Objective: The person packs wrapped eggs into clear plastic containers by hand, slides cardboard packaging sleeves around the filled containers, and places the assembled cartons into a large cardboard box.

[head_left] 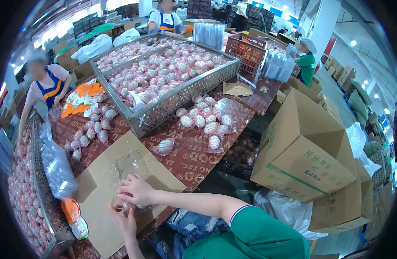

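Note:
On a flat sheet of brown cardboard lies a clear plastic egg box, its lid raised on the far side. My right hand reaches over the box with bent, closed fingers; what they hold is hidden. Just below it, my left hand is closed at a pinkish film-wrapped egg, its fingertips slightly blurred. One wrapped egg lies beyond the cardboard. Farther off is a loose pile of wrapped eggs, with another group to the left.
A perforated metal bin full of wrapped eggs stands ahead, another at left. Stacked clear boxes and orange labels lie left. Open cartons stand right. Co-workers work around the red-covered table.

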The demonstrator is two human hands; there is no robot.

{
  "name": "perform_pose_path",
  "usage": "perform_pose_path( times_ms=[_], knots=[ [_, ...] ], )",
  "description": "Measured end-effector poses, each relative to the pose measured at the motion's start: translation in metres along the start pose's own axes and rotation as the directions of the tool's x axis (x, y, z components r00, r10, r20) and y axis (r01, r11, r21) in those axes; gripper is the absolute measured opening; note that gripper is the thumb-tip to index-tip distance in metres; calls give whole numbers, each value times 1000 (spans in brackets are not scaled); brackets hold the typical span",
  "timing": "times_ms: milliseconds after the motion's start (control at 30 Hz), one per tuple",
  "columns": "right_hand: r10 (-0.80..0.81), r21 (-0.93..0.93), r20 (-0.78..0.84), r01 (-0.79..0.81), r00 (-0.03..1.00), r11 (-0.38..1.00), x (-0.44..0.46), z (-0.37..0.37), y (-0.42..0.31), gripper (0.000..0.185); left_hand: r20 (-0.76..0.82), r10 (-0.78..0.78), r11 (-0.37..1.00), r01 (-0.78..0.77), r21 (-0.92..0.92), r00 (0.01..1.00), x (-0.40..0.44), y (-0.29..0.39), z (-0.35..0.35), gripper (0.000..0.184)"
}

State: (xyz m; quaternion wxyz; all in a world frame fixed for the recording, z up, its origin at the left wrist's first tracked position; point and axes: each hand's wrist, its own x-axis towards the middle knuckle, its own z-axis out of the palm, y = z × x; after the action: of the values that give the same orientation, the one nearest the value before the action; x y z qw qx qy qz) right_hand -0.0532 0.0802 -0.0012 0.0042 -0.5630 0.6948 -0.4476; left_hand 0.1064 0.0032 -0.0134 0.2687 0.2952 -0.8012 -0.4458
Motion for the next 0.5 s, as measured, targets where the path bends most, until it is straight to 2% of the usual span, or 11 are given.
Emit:
perform_pose_path(
  times_ms=[33,100,133,267,300,333,367,400,467,500],
  knots=[
    [3,-3,2,-3,1000,1000,1,4,-2,24,2,-2,1000,2,-3,1000,1,-2,-3,74],
    [-38,29,51,37,998,999,4,11,-6,23,60,142,988,-138,-76,988,7,1,-9,79],
    [-37,42,28,36,999,998,4,14,-9,21,125,12,959,24,-282,992,4,4,-10,82],
    [-14,48,103,9,995,999,10,24,-6,19,60,49,969,-33,-244,997,4,-19,-12,78],
    [123,494,71,-141,990,858,13,30,1,19,53,89,977,-77,-197,995,4,-18,-13,77],
    [256,831,104,-226,961,509,13,37,8,21,49,127,982,-119,-149,991,4,-18,-15,76],
    [272,903,256,-330,927,274,11,33,13,20,52,126,982,-117,-150,991,3,-19,-16,76],
    [275,903,256,-331,927,273,10,30,17,20,54,140,984,-133,-122,989,4,-19,-17,75],
    [181,927,173,-222,968,301,8,21,22,12,60,156,984,-149,-99,986,4,-19,-17,74],
    [246,899,162,-246,956,362,4,14,20,9,65,149,982,-139,-131,987,4,-18,-17,73]
  ],
)
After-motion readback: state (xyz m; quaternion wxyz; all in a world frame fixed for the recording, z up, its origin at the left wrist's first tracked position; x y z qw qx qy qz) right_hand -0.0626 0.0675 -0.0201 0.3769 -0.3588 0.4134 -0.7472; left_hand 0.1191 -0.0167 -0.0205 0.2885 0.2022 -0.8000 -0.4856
